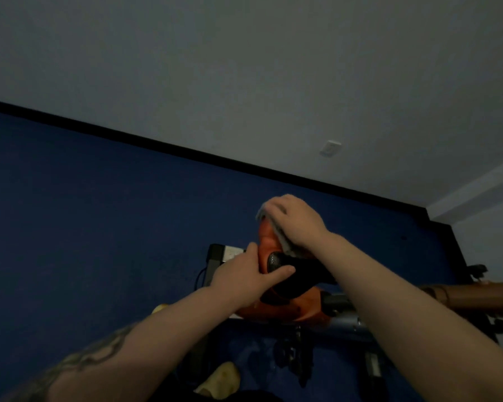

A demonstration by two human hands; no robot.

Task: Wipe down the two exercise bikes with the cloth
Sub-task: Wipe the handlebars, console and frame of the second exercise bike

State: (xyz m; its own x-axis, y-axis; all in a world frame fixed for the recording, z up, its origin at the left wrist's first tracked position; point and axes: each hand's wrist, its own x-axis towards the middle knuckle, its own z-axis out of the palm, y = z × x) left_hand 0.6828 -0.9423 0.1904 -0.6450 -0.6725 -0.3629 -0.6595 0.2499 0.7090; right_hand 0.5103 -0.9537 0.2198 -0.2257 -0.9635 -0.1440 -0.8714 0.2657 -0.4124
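The right hand (298,224) presses a pale grey cloth (285,242) flat-fingered onto the orange-and-black exercise bike (285,310); the left hand (244,274) grips its black part, above dark blue floor (99,227) and grey wall (244,68).

Cloth (276,227) under right hand (298,221), atop bike (273,309).

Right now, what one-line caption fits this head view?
Right hand presses a grey cloth on the orange-and-black exercise bike housing; left hand grips its black part.
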